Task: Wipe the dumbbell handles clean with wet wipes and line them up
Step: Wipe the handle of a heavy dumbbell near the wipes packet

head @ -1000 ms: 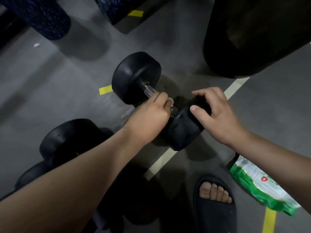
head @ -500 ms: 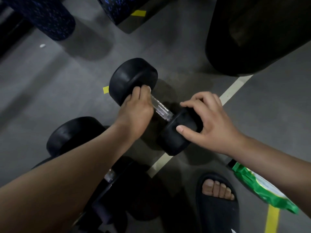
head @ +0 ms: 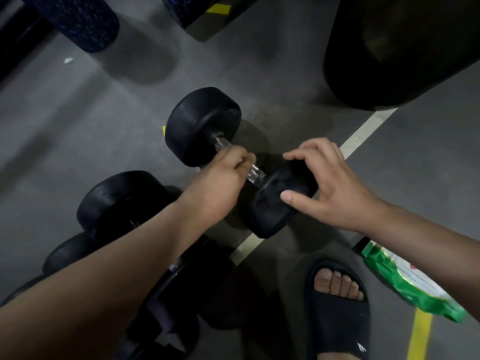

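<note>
One dumbbell (head: 205, 126) lies on the floor (head: 78, 126) ahead of us. Our left hand (head: 220, 183) curls round its knurled handle (head: 255, 175); any wipe beneath is hidden. Our right hand (head: 324, 183) clasps the near head (head: 270, 214), fingers arched. Should that hold slip, the round heads may roll onto our slippered foot (head: 337, 307). Grey floor, smooth-looking, with a painted white line (head: 363, 131); more dumbbells (head: 117, 201) left, wipes pack (head: 389, 279) right.

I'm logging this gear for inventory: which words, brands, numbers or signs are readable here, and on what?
No text can be read.
On the wet wipes pack: print and a red mark, too blurred to read.
On the slipper: a small white logo, no letters.
On the dumbbell: no number shows.
</note>
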Demonstrator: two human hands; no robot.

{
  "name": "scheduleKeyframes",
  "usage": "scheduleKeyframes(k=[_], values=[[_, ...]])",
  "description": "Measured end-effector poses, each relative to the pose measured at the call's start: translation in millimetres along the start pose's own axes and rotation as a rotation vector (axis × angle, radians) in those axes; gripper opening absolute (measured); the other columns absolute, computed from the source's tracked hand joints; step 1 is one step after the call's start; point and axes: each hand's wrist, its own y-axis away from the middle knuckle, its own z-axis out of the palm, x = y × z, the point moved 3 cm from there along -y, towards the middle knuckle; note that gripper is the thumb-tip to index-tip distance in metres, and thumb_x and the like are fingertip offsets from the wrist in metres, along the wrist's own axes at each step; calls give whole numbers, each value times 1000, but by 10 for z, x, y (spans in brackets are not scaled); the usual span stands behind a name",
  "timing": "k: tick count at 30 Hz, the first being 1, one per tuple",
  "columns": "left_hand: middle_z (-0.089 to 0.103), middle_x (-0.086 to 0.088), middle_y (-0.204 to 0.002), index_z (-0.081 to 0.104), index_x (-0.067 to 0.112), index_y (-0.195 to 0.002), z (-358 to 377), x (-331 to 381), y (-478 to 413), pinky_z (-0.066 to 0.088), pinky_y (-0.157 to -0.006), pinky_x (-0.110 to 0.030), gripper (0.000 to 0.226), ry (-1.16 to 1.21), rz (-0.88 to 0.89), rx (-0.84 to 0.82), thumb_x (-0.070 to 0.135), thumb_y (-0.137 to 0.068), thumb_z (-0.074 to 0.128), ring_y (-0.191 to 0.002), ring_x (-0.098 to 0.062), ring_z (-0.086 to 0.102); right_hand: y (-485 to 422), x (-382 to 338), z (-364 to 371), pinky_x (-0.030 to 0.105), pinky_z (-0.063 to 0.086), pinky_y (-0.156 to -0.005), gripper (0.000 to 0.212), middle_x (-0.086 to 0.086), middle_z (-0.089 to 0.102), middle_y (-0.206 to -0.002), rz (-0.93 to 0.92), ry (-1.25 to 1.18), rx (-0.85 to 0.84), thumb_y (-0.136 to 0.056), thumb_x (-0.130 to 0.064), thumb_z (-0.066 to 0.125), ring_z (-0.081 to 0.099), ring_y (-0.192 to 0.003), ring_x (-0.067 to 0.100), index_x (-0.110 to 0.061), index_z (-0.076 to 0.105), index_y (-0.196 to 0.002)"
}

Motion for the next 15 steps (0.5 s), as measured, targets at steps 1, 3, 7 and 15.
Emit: scheduleKeyframes(k=[1, 3, 7, 15], values=[[53, -12, -130, 60, 0, -130, 48, 62, 49, 51, -98, -40, 38, 2, 95, -36, 11, -95, 49, -119, -29, 53, 15, 23, -4, 34, 39, -106, 68, -5, 38, -125, 13, -13, -13, -84, -62, 59, 40, -120, 16, -21, 51, -137], [55, -10, -130, 62, 0, -129, 57, 69, 76, 50, -99, -39, 37, -40, 173, -49, 11, -94, 55, -120, -28, 52, 30, 44, -10, 35, 39, -107, 67, -3, 37, -127, 11, -22, -21, -85, -61, 58, 40, -122, 18, -22, 49, -139], [49, -13, -137, 51, 5, -141, -28, -155, 20, 46, -100, -44, 49, -38, -59, 18, -1, -92, 54, -124, -32, 44, 14, 52, 13, 39, 41, -106, 63, -2, 40, -127, 19, -44, -24, -87, -58, 57, 43, -122, 20, -20, 51, -137], [53, -3, -132, 60, 9, -133, 106, 26, 106, 51, -97, -35, 45, 3, 141, -15, 0, -89, 58, -118, -25, 51, -15, 204, 90, 7, 29, -98, 59, -3, 47, -119, 203, -164, 6, -87, -56, 45, 44, -113, 3, -17, 57, -129]])
